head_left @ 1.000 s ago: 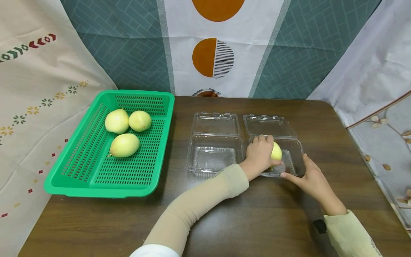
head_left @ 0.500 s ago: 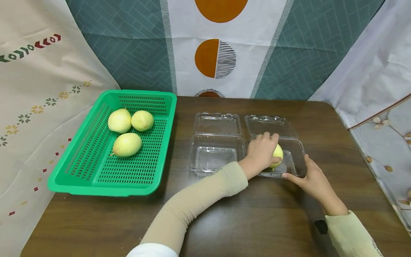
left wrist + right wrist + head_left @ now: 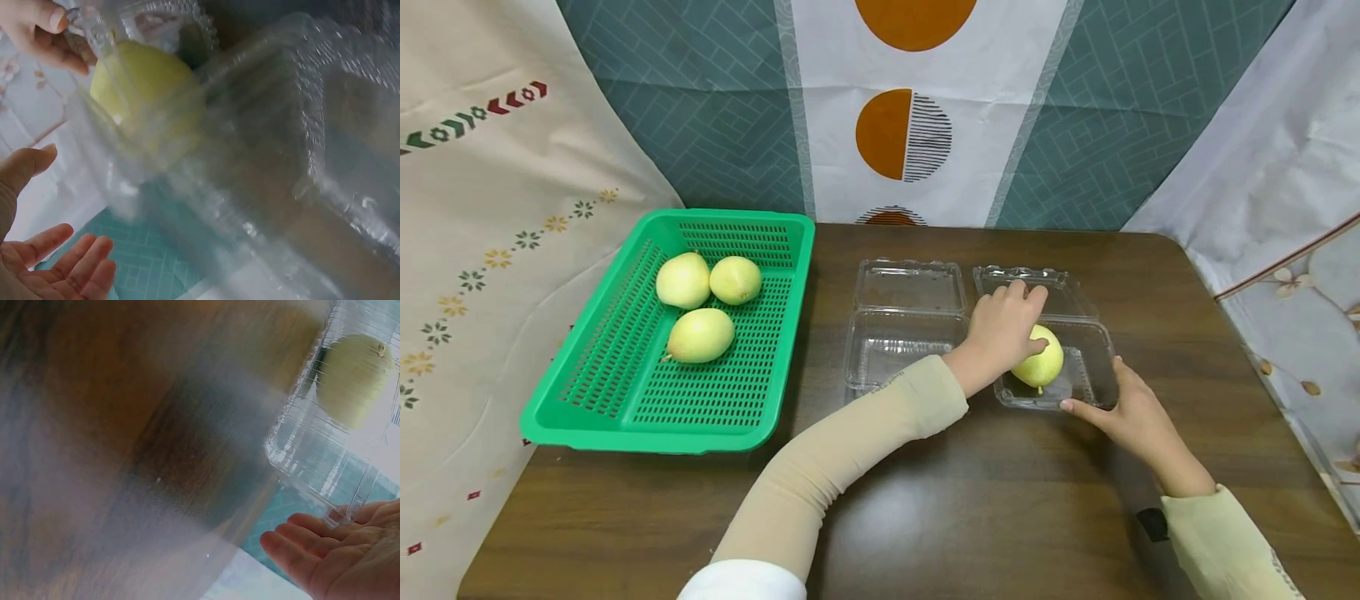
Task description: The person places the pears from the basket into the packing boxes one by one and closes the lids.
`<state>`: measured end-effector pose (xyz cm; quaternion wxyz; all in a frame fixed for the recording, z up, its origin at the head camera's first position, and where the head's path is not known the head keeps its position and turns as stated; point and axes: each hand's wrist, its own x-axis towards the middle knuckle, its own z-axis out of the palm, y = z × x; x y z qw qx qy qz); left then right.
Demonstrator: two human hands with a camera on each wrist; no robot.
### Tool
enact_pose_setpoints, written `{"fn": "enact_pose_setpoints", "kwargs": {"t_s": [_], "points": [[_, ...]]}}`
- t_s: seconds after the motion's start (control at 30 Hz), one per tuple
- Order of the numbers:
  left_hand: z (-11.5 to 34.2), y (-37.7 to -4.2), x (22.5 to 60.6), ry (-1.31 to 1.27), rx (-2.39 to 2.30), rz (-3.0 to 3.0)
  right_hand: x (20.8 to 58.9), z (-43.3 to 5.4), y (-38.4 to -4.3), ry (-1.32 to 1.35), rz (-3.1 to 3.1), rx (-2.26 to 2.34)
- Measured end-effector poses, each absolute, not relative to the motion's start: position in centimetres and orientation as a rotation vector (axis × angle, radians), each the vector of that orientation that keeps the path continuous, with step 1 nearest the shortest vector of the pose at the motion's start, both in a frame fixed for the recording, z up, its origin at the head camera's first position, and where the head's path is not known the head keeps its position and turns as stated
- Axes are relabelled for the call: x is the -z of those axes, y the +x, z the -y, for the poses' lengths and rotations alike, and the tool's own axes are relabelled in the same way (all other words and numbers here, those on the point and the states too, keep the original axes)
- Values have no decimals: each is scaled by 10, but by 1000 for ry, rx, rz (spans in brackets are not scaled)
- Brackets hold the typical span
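Note:
A pale yellow pear (image 3: 1042,358) sits in the left part of the right-hand clear plastic clamshell box (image 3: 1086,367), its stem toward the front. Left of and partly over it is my left hand (image 3: 1000,329), palm turned to the fruit. In the left wrist view the left hand's fingers (image 3: 81,265) are spread and apart from the pear (image 3: 147,94). My right hand (image 3: 1138,425) steadies the box at its front right corner, thumb at the front wall and fingers along the right side. The right wrist view shows these fingers (image 3: 312,540) nearly straight beside the plastic.
A second clamshell (image 3: 887,342) with its lid laid back stands to the left, partly behind my left forearm. Farther left is a green slotted basket (image 3: 775,367) with 3 pears (image 3: 700,336). Patterned cloth (image 3: 722,108) hangs behind the wooden table (image 3: 985,508).
My left hand has loosened from the pear and drawn back up and to the left, so more of the fruit shows. The right hand stays at the box corner.

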<state>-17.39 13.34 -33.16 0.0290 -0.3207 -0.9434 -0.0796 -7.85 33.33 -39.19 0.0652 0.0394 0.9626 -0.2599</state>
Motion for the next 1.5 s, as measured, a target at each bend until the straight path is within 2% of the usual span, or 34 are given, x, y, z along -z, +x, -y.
{"fn": "enact_pose_setpoints", "kwargs": {"t_s": [1.5], "points": [[-101,-173,299,-1019,331,2644,391,-338,-82,121,-2850,773]]}}
